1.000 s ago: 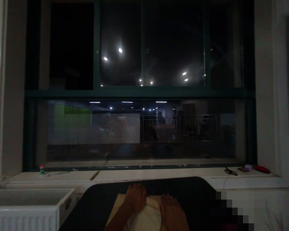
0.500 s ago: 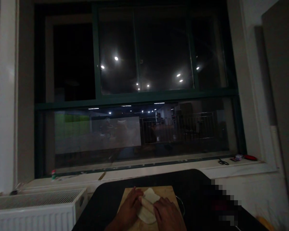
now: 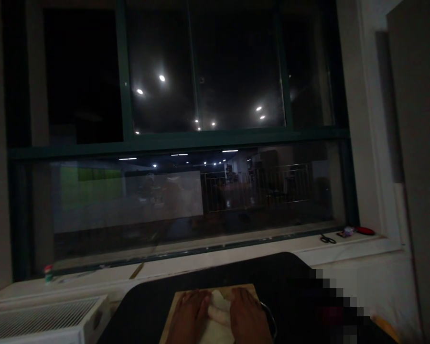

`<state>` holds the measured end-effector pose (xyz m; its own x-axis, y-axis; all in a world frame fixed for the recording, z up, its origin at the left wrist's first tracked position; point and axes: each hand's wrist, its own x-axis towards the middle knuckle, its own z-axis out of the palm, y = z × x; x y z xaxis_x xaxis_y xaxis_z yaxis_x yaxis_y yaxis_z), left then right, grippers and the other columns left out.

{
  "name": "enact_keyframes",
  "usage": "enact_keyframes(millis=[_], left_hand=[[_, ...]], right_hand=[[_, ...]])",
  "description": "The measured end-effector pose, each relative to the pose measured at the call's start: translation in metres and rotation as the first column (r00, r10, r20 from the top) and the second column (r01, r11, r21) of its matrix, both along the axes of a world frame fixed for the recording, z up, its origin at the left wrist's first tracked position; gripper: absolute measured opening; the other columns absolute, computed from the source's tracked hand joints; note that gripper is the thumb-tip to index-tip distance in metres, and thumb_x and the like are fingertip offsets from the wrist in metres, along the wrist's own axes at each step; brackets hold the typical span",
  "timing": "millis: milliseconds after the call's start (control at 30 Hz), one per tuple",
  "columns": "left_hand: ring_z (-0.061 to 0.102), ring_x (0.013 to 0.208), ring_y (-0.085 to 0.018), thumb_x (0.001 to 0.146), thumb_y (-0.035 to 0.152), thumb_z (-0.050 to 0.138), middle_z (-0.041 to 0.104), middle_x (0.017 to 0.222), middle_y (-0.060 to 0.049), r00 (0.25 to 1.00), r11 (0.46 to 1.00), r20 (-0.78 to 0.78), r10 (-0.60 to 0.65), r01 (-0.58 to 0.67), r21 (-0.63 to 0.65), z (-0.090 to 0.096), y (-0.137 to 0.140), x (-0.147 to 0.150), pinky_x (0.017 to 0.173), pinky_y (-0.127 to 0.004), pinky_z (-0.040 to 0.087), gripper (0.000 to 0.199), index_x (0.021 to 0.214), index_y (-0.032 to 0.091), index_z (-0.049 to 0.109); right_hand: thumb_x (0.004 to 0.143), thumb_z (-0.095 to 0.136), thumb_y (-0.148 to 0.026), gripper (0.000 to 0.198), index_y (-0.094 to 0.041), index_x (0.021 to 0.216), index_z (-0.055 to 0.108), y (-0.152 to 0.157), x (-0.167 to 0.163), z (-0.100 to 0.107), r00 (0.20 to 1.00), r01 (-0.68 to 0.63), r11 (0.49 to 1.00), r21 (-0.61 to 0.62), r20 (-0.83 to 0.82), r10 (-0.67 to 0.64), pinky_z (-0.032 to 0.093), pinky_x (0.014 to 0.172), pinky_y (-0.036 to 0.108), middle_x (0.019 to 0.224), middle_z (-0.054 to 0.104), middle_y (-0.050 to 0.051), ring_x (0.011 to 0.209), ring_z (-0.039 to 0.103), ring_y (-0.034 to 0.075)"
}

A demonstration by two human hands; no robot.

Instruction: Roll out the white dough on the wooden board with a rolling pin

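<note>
A light wooden rolling pin (image 3: 218, 315) lies across a flat, pale sheet of dough (image 3: 215, 333). The dough rests on a wooden board (image 3: 172, 310) and shows both beyond the pin and on my side of it. My left hand (image 3: 189, 313) covers the pin's left end, and my right hand (image 3: 249, 313) covers its right end. Both hands bear down on the pin with fingers pointing away from me. The pin's ends and the dough's sides are hidden beneath them.
The board lies on a black table (image 3: 139, 306). Ahead, a windowsill (image 3: 200, 258) holds scissors (image 3: 327, 239), a red item (image 3: 364, 231) and a small red-and-green container (image 3: 48, 272). A white radiator (image 3: 50, 320) stands left. A metal ring-shaped edge (image 3: 271, 320) shows beside the board.
The rolling pin has turned from a slant to lying nearly straight across. My left hand has shifted left and now lies flatter over its end. The whole view has swung slightly right.
</note>
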<state>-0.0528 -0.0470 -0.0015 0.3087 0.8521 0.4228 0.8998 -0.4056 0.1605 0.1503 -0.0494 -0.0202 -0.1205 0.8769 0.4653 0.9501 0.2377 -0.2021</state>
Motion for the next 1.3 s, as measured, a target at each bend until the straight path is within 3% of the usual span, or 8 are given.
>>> enact_keyframes(millis=[133,267,433,700,867,1000,1133,1300], left_hand=[[0.058,0.131,-0.026,0.103,0.029,0.027,0.067,0.138,-0.003,0.988,0.981,-0.100,0.121,-0.135,-0.140,0.010,0.008,0.012,0.120,-0.055,0.034,0.047,0.128,0.032,0.066],[0.061,0.128,-0.029,0.096,0.016,0.033,0.064,0.142,-0.010,0.956,0.972,-0.272,0.109,-0.160,-0.170,0.010,0.028,0.019,0.107,-0.049,0.047,0.049,0.137,0.025,0.060],[0.070,0.108,-0.024,0.101,0.027,0.029,0.075,0.116,-0.006,0.963,0.963,-0.189,0.192,-0.222,-0.151,0.010,0.058,0.022,0.088,-0.038,0.055,0.043,0.106,0.026,0.071],[0.072,0.099,-0.026,0.099,0.027,0.027,0.076,0.109,-0.008,0.963,0.950,-0.147,0.227,-0.252,-0.182,0.009,0.078,0.024,0.080,-0.039,0.056,0.043,0.106,0.025,0.070],[0.067,0.115,-0.028,0.095,0.027,0.034,0.072,0.125,-0.009,0.962,0.954,-0.113,0.249,-0.264,-0.146,0.008,0.058,0.027,0.090,-0.044,0.055,0.043,0.121,0.025,0.068],[0.055,0.135,-0.028,0.096,0.029,0.032,0.055,0.151,-0.010,0.972,0.963,-0.094,0.214,-0.226,-0.144,0.007,0.033,0.027,0.113,-0.050,0.042,0.053,0.144,0.020,0.055],[0.043,0.145,-0.027,0.098,0.029,0.029,0.048,0.156,-0.005,0.984,0.976,-0.086,0.159,-0.170,-0.136,0.005,0.003,0.021,0.122,-0.053,0.030,0.054,0.148,0.022,0.051],[0.040,0.147,-0.025,0.104,0.038,0.028,0.050,0.155,0.000,1.000,0.989,0.017,0.012,-0.010,-0.150,-0.003,-0.030,0.001,0.125,-0.056,0.025,0.049,0.147,0.032,0.051]], right_hand=[[0.101,0.033,-0.021,0.040,-0.018,0.113,0.071,0.023,0.007,0.016,0.999,-0.022,0.999,-0.031,0.049,0.023,0.048,0.098,0.042,0.117,0.073,0.012,0.111,0.066,0.028],[0.106,0.022,-0.030,0.053,-0.021,0.100,0.074,0.044,0.009,0.025,0.996,-0.003,0.998,-0.059,0.084,0.008,0.052,0.082,0.039,0.097,0.076,0.009,0.092,0.072,0.027],[0.104,0.025,-0.024,0.050,-0.016,0.102,0.075,0.068,0.009,0.024,0.994,0.048,0.996,-0.074,0.097,-0.040,0.051,0.082,0.035,0.104,0.075,0.013,0.100,0.070,0.027],[0.099,0.035,-0.022,0.039,-0.018,0.108,0.072,0.100,0.011,0.016,0.996,0.049,0.992,-0.120,0.079,-0.040,0.052,0.089,0.042,0.121,0.070,0.014,0.113,0.065,0.030],[0.095,0.040,-0.022,0.036,-0.023,0.113,0.071,0.077,0.011,0.019,0.996,0.060,0.988,-0.143,0.076,-0.050,0.050,0.093,0.048,0.127,0.068,0.012,0.117,0.063,0.030],[0.095,0.040,-0.023,0.041,-0.019,0.124,0.069,0.048,0.009,0.020,0.995,0.062,0.990,-0.123,0.088,-0.051,0.049,0.099,0.048,0.138,0.063,0.015,0.126,0.058,0.030],[0.098,0.033,-0.021,0.048,-0.008,0.134,0.062,0.011,0.005,0.018,0.993,0.046,0.993,-0.104,0.117,-0.034,0.043,0.109,0.043,0.143,0.057,0.019,0.132,0.055,0.029],[0.101,0.027,-0.021,0.051,-0.016,0.145,0.054,-0.038,0.006,0.009,0.997,0.008,0.990,-0.141,0.075,0.003,0.032,0.119,0.042,0.151,0.049,0.010,0.143,0.042,0.023]])
